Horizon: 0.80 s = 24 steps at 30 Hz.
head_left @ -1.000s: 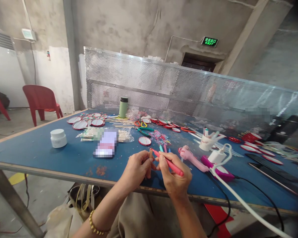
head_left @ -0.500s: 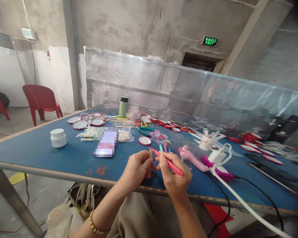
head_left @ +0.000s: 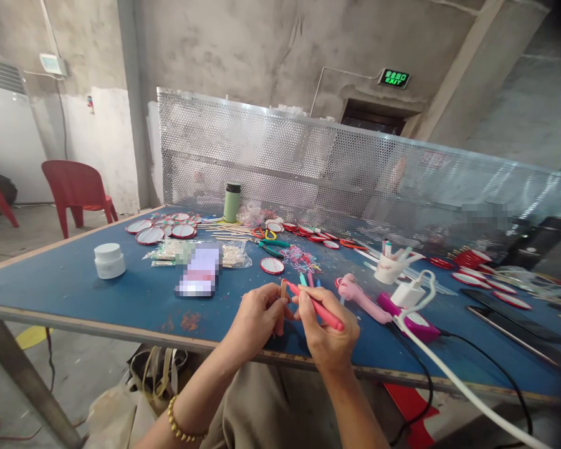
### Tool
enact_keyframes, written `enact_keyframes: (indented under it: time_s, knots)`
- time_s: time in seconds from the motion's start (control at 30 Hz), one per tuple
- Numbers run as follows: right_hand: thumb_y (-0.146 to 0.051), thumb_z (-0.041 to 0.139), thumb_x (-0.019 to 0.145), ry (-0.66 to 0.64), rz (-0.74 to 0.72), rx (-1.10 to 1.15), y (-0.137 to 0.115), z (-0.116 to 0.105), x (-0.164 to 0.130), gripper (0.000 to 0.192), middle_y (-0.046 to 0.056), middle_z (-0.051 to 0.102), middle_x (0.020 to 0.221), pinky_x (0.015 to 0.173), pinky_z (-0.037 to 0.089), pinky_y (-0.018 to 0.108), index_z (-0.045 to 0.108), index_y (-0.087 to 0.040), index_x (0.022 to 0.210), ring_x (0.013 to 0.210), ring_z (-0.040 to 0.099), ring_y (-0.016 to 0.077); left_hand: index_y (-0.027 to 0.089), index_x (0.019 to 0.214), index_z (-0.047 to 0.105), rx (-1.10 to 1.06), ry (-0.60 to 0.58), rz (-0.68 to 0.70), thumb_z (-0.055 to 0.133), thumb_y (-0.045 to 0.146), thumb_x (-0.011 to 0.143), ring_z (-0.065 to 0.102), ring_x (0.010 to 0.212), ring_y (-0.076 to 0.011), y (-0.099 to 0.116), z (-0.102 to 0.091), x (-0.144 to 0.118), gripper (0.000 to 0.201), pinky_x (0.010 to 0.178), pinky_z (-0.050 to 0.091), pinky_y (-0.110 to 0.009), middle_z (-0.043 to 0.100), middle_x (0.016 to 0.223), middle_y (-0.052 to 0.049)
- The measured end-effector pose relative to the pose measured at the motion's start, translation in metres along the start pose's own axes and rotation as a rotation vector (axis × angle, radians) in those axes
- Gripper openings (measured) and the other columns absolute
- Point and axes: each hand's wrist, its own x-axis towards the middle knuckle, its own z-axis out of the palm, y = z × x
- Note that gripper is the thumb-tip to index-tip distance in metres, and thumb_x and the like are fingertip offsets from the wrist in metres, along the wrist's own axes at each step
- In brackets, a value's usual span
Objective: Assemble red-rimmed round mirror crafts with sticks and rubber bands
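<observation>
My left hand pinches a small flat wooden stick upright over the table's near edge. In my right hand is a red marker pen, held like a writing pen, its tip against or very close to the top of the stick. The lower part of the stick is hidden by my fingers. Just beyond my hands lie a round red-rimmed disc and several coloured pens, one of them teal. Behind those sits a pile of thin coloured strands.
A phone and a white jar stand left on the blue table. Pliers and a green bottle are farther back. At right are a pink handheld tool, a white pen cup, a purple power strip and cables.
</observation>
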Motion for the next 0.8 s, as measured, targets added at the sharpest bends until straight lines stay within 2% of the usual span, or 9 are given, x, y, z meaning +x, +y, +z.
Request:
enact_keyframes:
  time_s: [0.8]
  knots:
    - [-0.019, 0.058, 0.092, 0.017, -0.011, -0.022, -0.001, -0.001, 0.0004, 0.011, 0.001, 0.074, 0.074, 0.063, 0.056, 0.025, 0.068, -0.02, 0.086, 0.058, 0.068, 0.0132, 0.019, 0.075, 0.06, 0.01, 0.006, -0.007, 0.049, 0.031, 0.091, 0.051, 0.044, -0.0109, 0.001, 0.0004, -0.0004, 0.024, 0.052, 0.039, -0.021, 0.059, 0.048, 0.003]
